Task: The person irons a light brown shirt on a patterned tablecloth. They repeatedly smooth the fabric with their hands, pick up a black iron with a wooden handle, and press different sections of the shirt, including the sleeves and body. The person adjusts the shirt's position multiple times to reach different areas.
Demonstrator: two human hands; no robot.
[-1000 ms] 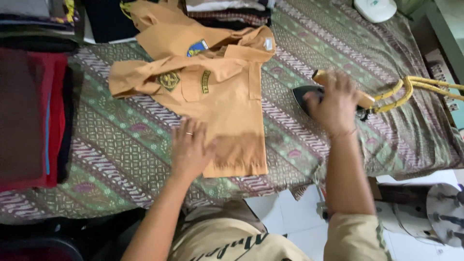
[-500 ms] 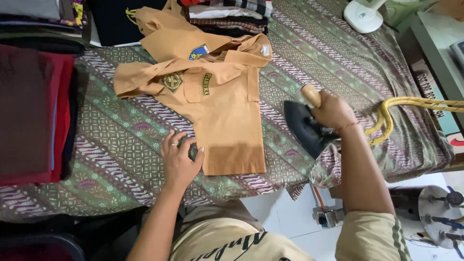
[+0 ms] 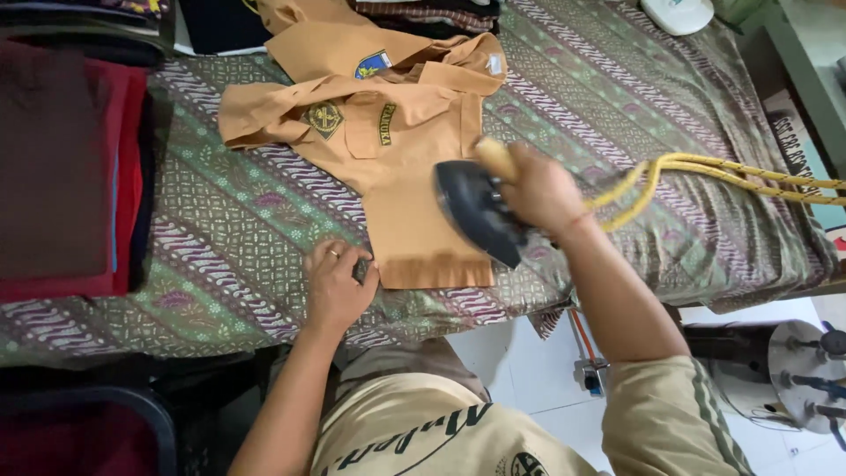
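shirt (image 3: 397, 167), orange-brown with sewn badges on the sleeve and chest pocket, is lying flat on the patterned green and maroon cloth (image 3: 229, 220) that is covering the work surface. it is folded narrow, the collar and sleeves pointing away from the person and the hem lying at the near edge.

ironing looks to be only starting on this panel, as a judgement: the black iron (image 3: 476, 211) is coming down over the right side of the lower body, tilted up on one edge so its dark soleplate is showing, and i cannot tell whether it is touching the fabric. the lower panel is already looking fairly smooth, while the sleeves and collar area at the far end are still bunching and rumpling, so most of the pressing seems left to do.

the right hand (image 3: 542, 189) is wrapping closed around the iron's pale wooden handle, fingers curled tight. a yellow cord (image 3: 723, 172) is trailing off from it to the right. the left hand (image 3: 339, 286) is resting at the shirt's near left corner, fingers bent and pinching the hem edge.

more orange-brown garments (image 3: 352, 44) are lying just beyond the shirt, and a stack of dark red and brown folded clothes (image 3: 70, 167) is sitting well apart on the left.
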